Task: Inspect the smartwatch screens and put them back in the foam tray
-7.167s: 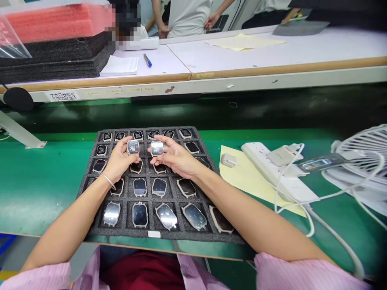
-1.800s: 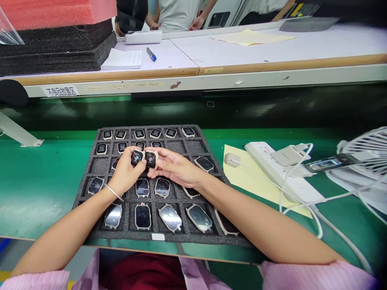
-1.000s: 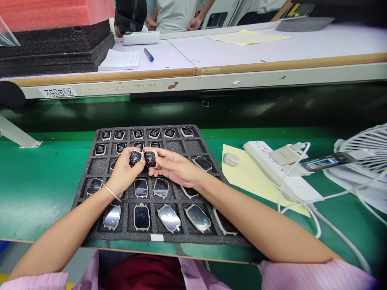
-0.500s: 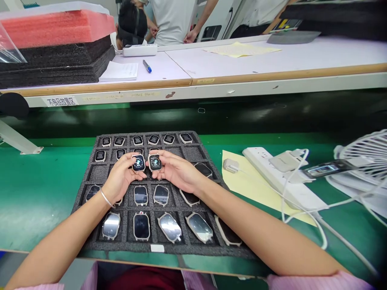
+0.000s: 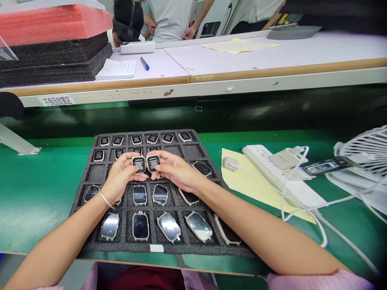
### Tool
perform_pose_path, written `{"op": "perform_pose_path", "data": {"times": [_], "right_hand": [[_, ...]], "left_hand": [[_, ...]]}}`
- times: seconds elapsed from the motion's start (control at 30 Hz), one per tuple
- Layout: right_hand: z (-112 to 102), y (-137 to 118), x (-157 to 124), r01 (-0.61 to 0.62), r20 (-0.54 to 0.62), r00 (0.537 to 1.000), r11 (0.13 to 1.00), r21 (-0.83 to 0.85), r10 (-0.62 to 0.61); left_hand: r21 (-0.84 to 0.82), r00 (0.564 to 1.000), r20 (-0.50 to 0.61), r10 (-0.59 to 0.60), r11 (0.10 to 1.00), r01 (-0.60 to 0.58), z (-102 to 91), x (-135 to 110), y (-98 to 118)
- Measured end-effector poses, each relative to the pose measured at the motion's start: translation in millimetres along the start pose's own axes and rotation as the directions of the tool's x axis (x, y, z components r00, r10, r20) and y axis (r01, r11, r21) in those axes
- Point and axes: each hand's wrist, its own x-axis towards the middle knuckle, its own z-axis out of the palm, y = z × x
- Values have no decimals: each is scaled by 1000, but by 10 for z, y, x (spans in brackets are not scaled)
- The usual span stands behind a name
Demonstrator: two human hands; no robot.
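Note:
My left hand [image 5: 123,176] grips a smartwatch body [image 5: 138,163] by its edges, its thumb at the lower part of the screen. Beside it, my right hand [image 5: 173,169] holds a second watch body [image 5: 152,162] the same way, thumb on the screen's lower right. Both screens are lit with lines of white text on black. The two watches are side by side over a dark foam tray [image 5: 96,174]. Watch bodies without straps lie in many of its compartments; those in the back rows show text, while a front-row watch [image 5: 140,226] has a dark screen.
On the right are a white power strip [image 5: 256,155] with cables, a yellow sheet [image 5: 238,181] and a white fan [image 5: 367,151]. A raised shelf [image 5: 229,72] behind carries a foam stack [image 5: 54,56], a pen [image 5: 144,63] and papers. People stand beyond it.
Both held watches have switched from a coloured watch face to white text on black. My thumbs have shifted lower on the screens. The hands stay in nearly the same place.

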Motion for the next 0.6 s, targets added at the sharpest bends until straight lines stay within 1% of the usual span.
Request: {"op": "perform_pose_path", "data": {"times": [0.27,0.6], "right_hand": [[-8,5,4,2,5,1000,1000,-23,-1],[-3,-1,-8,20,30,999,999,-42,-18]], "left_hand": [[9,1000,21,-4,1000,3,-1,-5,4],[35,1000,18,11,999,-11,1,5,-21]]}}
